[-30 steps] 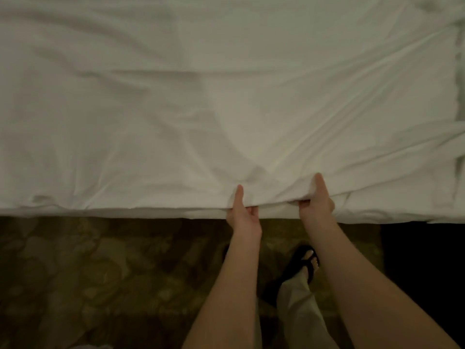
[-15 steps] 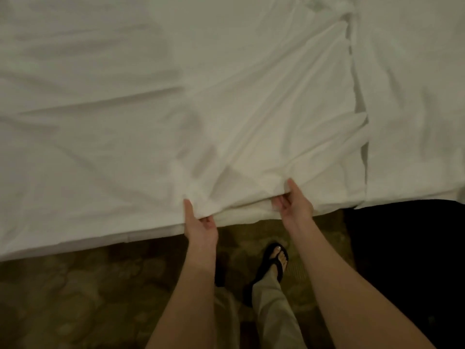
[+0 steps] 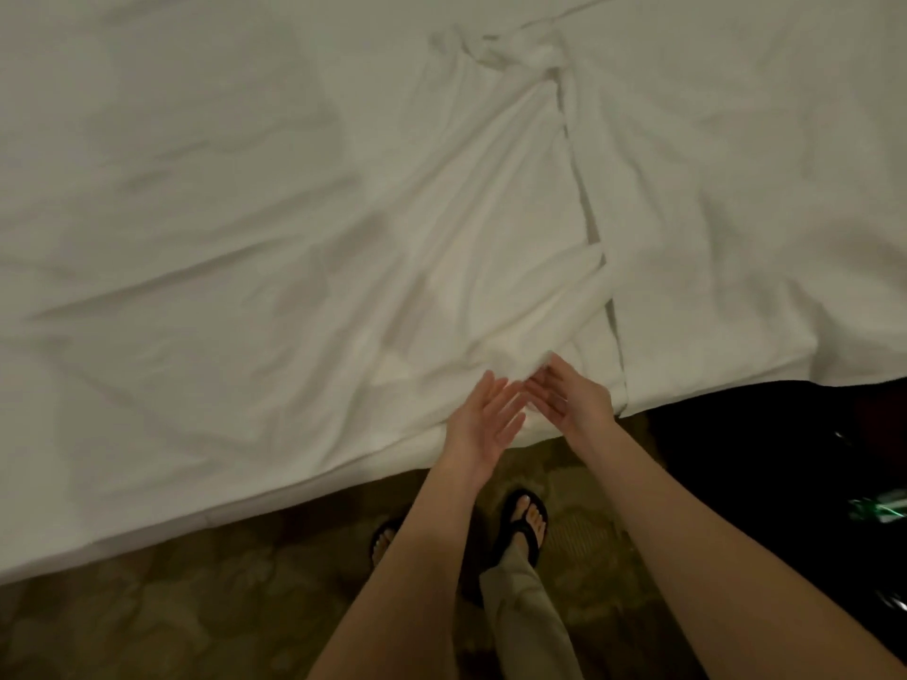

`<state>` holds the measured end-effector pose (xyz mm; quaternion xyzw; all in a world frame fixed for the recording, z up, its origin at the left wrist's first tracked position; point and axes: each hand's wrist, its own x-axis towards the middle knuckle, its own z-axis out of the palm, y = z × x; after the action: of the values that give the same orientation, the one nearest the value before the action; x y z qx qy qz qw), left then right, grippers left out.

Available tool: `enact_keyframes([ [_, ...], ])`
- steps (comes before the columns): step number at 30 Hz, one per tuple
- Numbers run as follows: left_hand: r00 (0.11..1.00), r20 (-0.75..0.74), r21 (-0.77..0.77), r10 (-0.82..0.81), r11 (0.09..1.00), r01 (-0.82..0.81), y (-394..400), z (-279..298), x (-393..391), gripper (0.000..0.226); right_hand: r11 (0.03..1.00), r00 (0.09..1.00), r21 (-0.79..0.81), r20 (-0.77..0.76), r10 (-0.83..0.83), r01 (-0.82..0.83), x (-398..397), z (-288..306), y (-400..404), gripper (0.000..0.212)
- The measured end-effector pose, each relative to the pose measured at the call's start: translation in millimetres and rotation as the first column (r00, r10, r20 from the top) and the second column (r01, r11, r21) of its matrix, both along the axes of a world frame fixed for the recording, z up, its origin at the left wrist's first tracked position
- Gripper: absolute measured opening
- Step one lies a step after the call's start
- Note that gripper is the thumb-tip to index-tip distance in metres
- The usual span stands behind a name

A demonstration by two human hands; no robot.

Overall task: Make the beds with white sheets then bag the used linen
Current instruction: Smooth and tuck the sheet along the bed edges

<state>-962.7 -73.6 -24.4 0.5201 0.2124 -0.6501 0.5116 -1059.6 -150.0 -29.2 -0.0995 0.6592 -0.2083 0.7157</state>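
Over white sheet (image 3: 294, 213), left hand (image 3: 483, 419), right hand (image 3: 572, 397) spread.

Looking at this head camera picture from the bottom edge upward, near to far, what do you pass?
Carpet → sandalled foot → left hand and right hand, both open at the bed's edge → white sheet → bunched knot of fabric.

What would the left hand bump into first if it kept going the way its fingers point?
The left hand points up and slightly right, toward the bunched fold of the white sheet just past its fingertips. It would probably meet that fold first, right beside the right hand, though depth is hard to judge here.
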Motion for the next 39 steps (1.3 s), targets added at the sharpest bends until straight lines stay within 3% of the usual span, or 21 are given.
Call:
enact_keyframes([
  [6, 0.98, 0.145, -0.045, -0.139, 0.988, 0.147, -78, 22, -10, 0.041, 0.993, 0.993, 0.003, 0.033, -0.117, 0.117, -30, 18, -35, 0.031],
  [10, 0.948, 0.231, 0.01, -0.221, 0.974, 0.224, -124, 20, -25, 0.038, 0.966, 0.96, 0.05, 0.107, -0.259, 0.255, -44, 12, -41, 0.036],
  [14, 0.849, 0.258, 0.102, -0.461, 0.887, 0.451, -158, 3, -49, 0.017, 0.907, 0.889, 0.13, 0.184, -0.419, 0.401, -53, -3, -43, 0.046],
  [18, 0.786, 0.217, 0.185, -0.579, 0.815, 0.549, -185, -15, -78, 0.021, 0.854, 0.817, 0.177, 0.247, -0.52, 0.49, -53, -11, -44, 0.052],
  [19, 0.778, 0.218, 0.174, -0.589, 0.808, 0.563, -191, -16, -84, 0.027, 0.815, 0.767, 0.205, 0.276, -0.58, 0.543, -53, -10, -45, 0.054],
  [21, 0.733, 0.259, 0.141, -0.629, 0.776, 0.615, -204, -16, -94, 0.043, 0.645, 0.584, 0.287, 0.276, -0.763, 0.708, -51, -14, -49, 0.06],
  [22, 0.725, 0.275, 0.102, -0.631, 0.769, 0.631, -210, -15, -97, 0.048, 0.488, 0.385, 0.383, 0.317, -0.867, 0.784, -52, -21, -50, 0.059],
  [23, 0.744, 0.274, 0.038, -0.609, 0.78, 0.624, -217, -12, -101, 0.05, 0.442, 0.299, 0.344, 0.397, -0.868, 0.828, -56, -25, -52, 0.054],
  [24, 0.772, 0.253, -0.028, -0.583, 0.793, 0.609, -227, -5, -105, 0.049, 0.494, 0.421, 0.083, 0.414, -0.807, 0.865, -60, -23, -57, 0.047],
  [25, 0.793, 0.226, -0.088, -0.565, 0.799, 0.595, -238, 2, -109, 0.046, 0.424, 0.411, -0.053, 0.381, -0.828, 0.904, -66, -23, -62, 0.043],
  [26, 0.811, 0.2, -0.14, -0.55, 0.803, 0.58, -250, 8, -112, 0.041, 0.284, 0.187, 0.174, 0.428, -0.884, 0.943, -67, -23, -67, 0.039],
  [27, 0.824, 0.182, -0.184, -0.536, 0.805, 0.564, -263, 14, -115, 0.038, 0.205, 0.141, 0.136, 0.378, -0.915, 0.969, -74, -14, -85, 0.044],
  [28, 0.836, 0.171, -0.209, -0.521, 0.81, 0.547, -276, 21, -117, 0.036, 0.254, 0.227, 0.071, 0.265, -0.937, 0.965, -84, -4, -94, 0.049],
  [30, 0.848, 0.161, -0.232, -0.505, 0.816, 0.53, -302, 36, -115, 0.038, 0.302, 0.298, 0.01, 0.138, -0.945, 0.953, -107, 14, -128, 0.05],
  [34, 0.869, 0.157, -0.285, -0.47, 0.821, 0.495, -349, 57, -107, 0.042, 0.332, 0.358, -0.146, 0.221, -0.907, 0.932, -129, 51, -200, 0.039],
  [39, 0.875, 0.22, -0.281, -0.432, 0.83, 0.481, -409, 72, -98, 0.016, 0.381, 0.448, -0.264, 0.278, -0.85, 0.886, -134, 78, -283, 0.035],
])
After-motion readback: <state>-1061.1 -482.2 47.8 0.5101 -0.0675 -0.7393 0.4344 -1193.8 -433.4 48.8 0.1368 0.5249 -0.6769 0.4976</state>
